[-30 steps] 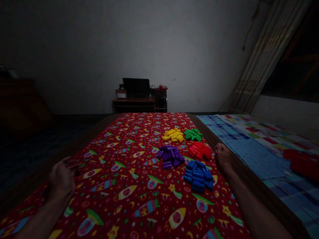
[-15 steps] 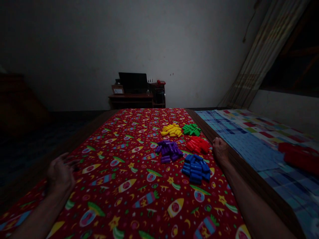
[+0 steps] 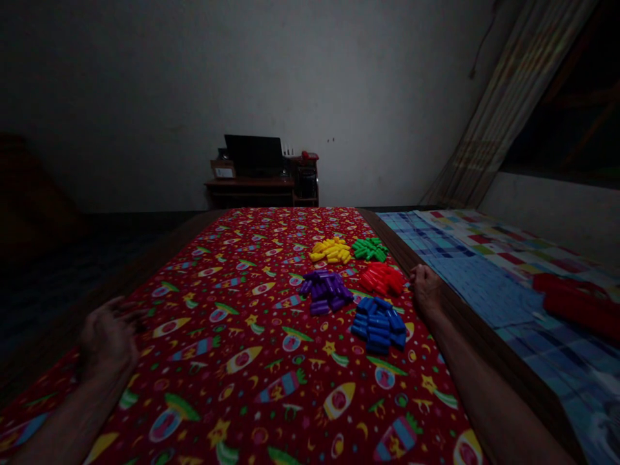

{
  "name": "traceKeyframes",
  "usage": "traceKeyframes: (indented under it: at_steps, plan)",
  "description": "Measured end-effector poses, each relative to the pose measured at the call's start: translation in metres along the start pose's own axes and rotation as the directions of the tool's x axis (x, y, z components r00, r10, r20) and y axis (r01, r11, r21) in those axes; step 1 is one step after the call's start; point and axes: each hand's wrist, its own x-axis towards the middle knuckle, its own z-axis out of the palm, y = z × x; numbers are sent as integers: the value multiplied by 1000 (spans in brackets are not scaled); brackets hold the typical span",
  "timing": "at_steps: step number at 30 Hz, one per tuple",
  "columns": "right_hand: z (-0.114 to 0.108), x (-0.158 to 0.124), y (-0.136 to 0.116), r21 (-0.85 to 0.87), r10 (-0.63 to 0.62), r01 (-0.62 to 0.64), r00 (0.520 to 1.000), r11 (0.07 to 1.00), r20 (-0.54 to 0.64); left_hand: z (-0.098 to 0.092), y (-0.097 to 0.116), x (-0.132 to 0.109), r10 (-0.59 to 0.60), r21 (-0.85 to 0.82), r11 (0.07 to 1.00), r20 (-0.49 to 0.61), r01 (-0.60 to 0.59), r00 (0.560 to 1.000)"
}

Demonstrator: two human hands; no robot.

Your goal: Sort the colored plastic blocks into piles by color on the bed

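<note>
My left hand [image 3: 110, 336] rests on the left side of the red patterned cloth [image 3: 213, 381], its fingers loosely stretched out and apart, with nothing seen in them. At the cloth's right edge lies my right hand [image 3: 426, 288], fingers curled in and no object showing. Close beside it is a pile of red cylindrical pieces [image 3: 382, 278]. Similar pieces form a blue pile [image 3: 378, 326] nearer me, a purple pile [image 3: 325, 292] to the left, and yellow [image 3: 330, 250] and green [image 3: 369, 248] piles farther off. Neither hand touches a pile.
Brown table edges [image 3: 504, 352] show beside the cloth. A blue checked cover [image 3: 465, 284] spreads to the right, with a red fabric item [image 3: 576, 303] on it. Against the far wall stands a desk [image 3: 252, 183] with a monitor [image 3: 254, 155]. A curtain [image 3: 504, 110] hangs at right.
The view has shifted a little, so the table and piles appear slightly farther left and up. Both hands stay in place on the cloth, and the piles look unchanged.
</note>
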Motion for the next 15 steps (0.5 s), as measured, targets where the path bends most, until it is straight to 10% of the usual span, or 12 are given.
traceKeyframes:
  at_steps: [4, 15]
  plan:
    - [-1, -3, -3, -39, 7, -7, 1000, 999, 4, 0, 16, -7, -323, -204, 925, 18, 320, 946]
    - [34, 0, -34, 102, -143, 109, 887, 989, 439, 1, 14, -4, -358, -228, 906, 35, 356, 933]
